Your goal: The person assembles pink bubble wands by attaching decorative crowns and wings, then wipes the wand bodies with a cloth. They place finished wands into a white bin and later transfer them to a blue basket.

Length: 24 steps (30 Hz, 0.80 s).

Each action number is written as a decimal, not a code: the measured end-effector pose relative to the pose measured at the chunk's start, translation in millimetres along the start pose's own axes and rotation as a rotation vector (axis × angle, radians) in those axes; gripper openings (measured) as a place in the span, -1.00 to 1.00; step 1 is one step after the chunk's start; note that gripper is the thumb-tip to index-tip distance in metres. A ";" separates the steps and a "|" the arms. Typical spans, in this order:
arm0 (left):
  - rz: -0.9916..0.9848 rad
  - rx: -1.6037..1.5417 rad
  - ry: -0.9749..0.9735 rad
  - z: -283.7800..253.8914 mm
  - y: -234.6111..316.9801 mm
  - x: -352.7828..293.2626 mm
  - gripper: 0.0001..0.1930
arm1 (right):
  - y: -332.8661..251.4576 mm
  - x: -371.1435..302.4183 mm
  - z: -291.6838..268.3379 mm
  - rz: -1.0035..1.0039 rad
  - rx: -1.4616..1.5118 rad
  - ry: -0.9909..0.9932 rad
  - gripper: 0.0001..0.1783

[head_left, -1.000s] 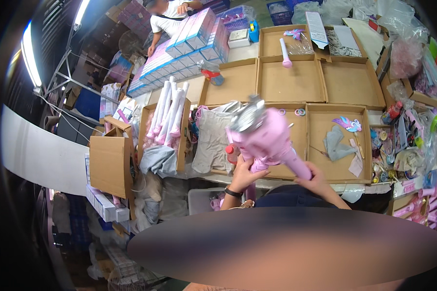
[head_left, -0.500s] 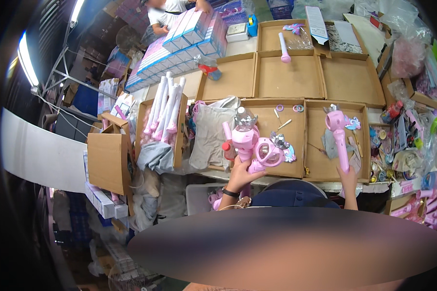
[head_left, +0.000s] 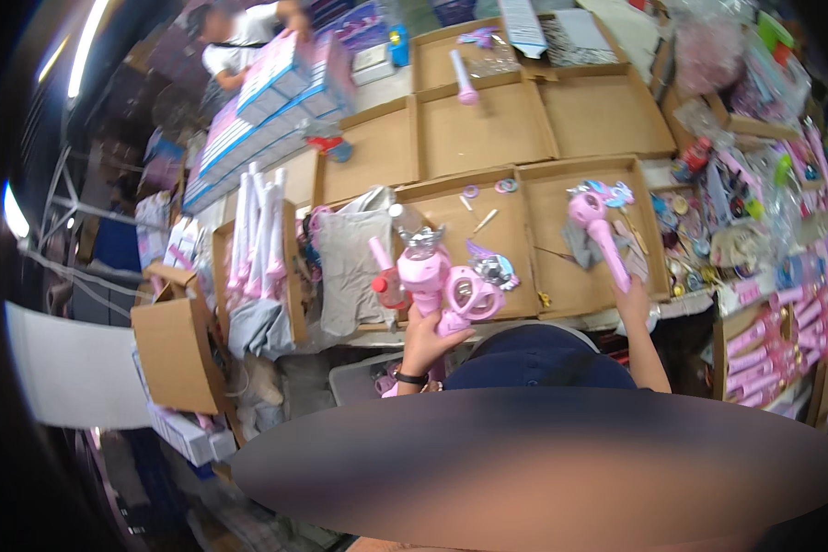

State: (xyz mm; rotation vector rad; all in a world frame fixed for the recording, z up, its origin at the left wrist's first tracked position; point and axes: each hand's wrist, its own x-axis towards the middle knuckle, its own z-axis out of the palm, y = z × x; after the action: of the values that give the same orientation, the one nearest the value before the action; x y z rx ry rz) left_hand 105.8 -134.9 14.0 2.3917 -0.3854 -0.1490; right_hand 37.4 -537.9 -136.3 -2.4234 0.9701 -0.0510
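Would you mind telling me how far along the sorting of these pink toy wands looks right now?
Done: one pink wand lies in a far cardboard tray. In hand: the left hand grips a bunch of pink toys, one crown-topped; the right hand holds a pink wand over the near right tray. Left: several trays look nearly bare, and more pink boxes wait at right.

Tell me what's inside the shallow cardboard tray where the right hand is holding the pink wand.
In the cardboard tray, the right hand grips a pink wand. A grey piece lies beside it and a pastel winged trinket at the far edge. Whatever lies beneath the wand and hand is covered.
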 end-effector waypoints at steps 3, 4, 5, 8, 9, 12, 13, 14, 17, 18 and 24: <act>-0.053 0.017 -0.029 3.3 -1.2 -5.5 -0.37 | 0.9 0.3 4.2 -0.023 -0.057 -0.002 -0.45; -0.065 0.012 -0.029 4.8 -1.7 -7.9 -0.37 | 0.3 -1.2 3.4 -0.058 -0.081 0.012 -0.44; -0.057 0.011 -0.013 6.3 -2.4 -9.5 -0.37 | -1.7 -2.2 1.9 -0.040 -0.102 -0.008 -0.43; -0.066 -0.014 -0.023 8.2 -2.8 -13.1 -0.35 | -15.4 -6.9 -6.4 -0.178 -0.182 0.133 -0.41; -0.073 -0.008 -0.024 7.7 -2.2 -13.6 -0.35 | -23.2 -7.9 -9.3 -0.321 -0.166 0.252 -0.44; 0.000 -0.085 -0.050 1.7 2.8 -8.9 -0.31 | -60.2 -6.5 -12.1 -0.508 0.100 0.152 -0.54; 0.046 -0.120 -0.041 -1.8 5.7 -6.9 -0.30 | -77.5 -8.5 -7.4 -0.429 0.338 -0.116 -0.58; 0.083 -0.143 -0.056 -6.0 8.3 -2.4 -0.28 | -95.0 -11.2 -2.2 -0.259 0.537 -0.402 -0.62; 0.187 -0.282 -0.088 -16.3 20.3 8.1 -0.27 | -145.5 -30.0 22.4 -0.353 0.675 -1.014 -0.69; 0.149 -0.390 -0.140 -19.5 24.0 10.1 -0.28 | -155.4 -37.5 27.8 -0.320 0.593 -1.177 -0.61; 0.287 -0.482 -0.286 -39.9 31.1 9.3 -0.27 | -201.4 -74.5 70.0 -0.497 1.227 -1.387 -0.48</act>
State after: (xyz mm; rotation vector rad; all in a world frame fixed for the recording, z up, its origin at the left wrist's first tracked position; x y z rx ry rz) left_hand 115.7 -134.8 64.5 1.8216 -0.7304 -0.4051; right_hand 125.0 -335.5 -87.7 -0.9865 -0.3169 0.5860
